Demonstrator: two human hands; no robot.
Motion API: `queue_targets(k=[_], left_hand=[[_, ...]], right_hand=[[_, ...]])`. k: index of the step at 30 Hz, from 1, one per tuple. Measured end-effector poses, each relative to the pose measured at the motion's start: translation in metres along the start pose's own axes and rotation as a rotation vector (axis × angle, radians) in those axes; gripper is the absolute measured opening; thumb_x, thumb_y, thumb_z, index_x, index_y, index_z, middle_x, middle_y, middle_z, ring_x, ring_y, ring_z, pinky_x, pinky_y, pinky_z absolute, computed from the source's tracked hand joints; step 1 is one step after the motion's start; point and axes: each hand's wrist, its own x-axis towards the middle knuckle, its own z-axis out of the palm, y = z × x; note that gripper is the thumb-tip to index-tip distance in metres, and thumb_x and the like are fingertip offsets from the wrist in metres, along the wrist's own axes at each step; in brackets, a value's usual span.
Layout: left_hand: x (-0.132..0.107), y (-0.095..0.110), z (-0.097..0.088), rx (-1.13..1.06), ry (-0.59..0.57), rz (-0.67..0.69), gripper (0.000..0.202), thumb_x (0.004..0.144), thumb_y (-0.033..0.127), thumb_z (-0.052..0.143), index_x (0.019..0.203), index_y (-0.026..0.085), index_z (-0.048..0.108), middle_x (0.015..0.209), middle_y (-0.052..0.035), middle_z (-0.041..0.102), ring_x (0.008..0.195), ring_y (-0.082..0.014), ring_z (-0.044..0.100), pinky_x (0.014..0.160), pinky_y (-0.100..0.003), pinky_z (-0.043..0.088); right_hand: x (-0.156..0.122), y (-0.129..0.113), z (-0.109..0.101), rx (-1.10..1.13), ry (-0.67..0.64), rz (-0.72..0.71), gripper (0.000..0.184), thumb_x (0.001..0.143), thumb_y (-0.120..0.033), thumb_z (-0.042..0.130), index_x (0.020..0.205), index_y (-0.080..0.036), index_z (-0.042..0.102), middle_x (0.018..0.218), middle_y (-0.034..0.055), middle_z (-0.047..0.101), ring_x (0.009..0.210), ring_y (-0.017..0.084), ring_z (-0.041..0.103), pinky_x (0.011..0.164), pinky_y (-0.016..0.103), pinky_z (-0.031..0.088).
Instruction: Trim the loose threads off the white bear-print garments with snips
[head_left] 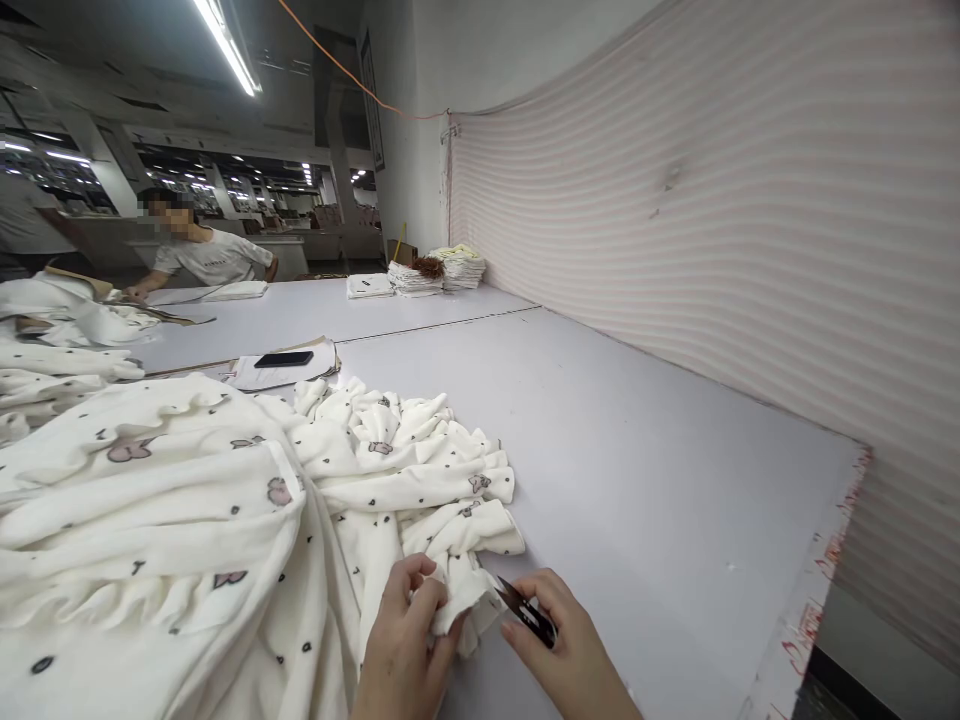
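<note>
A heap of white fleece garments (187, 520) printed with small dark hearts and pink bows covers the near left of the white table (637, 470). My left hand (405, 640) pinches an edge of one white piece (465, 590) at the bottom middle. My right hand (559, 650) is closed on small dark thread snips (525, 608), whose blades point at that pinched edge.
A black phone (283, 358) lies on papers behind the heap. Stacks of folded cloth (439, 272) sit at the far end of the table. A striped fabric wall (712, 220) runs along the right. A person (202, 255) works at a far table, with more white fabric (52, 340) on the left.
</note>
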Motion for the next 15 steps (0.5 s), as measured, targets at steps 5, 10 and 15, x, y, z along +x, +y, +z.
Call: queue_targets(k=[5,10,15], left_hand=[[-0.005,-0.002,0.000,-0.014,0.042,0.132,0.018,0.079,0.005,0.045,0.081,0.022,0.047,0.104,-0.0079,0.052,0.092,-0.0202,0.056,0.078,-0.029,0.046],[-0.005,-0.001,0.000,-0.027,0.052,0.232,0.023,0.078,0.000,0.041,0.080,0.022,0.047,0.094,-0.0061,0.058,0.087,-0.0203,0.054,0.077,-0.029,0.044],[-0.004,-0.001,-0.004,-0.010,0.048,0.274,0.020,0.081,0.002,0.042,0.079,0.021,0.049,0.090,-0.0068,0.060,0.081,-0.0205,0.052,0.074,-0.030,0.042]], right_hand=[[-0.004,-0.016,-0.010,-0.041,-0.101,0.037,0.021,0.088,-0.034,0.054,0.096,-0.024,0.071,0.088,0.0029,0.069,0.083,0.021,0.064,0.075,0.026,0.047],[0.001,-0.028,-0.008,-0.140,-0.162,0.015,0.020,0.086,-0.034,0.057,0.093,-0.029,0.075,0.084,0.0014,0.071,0.079,0.021,0.065,0.070,0.026,0.046],[0.001,-0.027,-0.007,-0.199,-0.155,0.037,0.020,0.086,-0.035,0.056,0.088,-0.030,0.075,0.083,0.0013,0.072,0.079,0.022,0.065,0.070,0.028,0.046]])
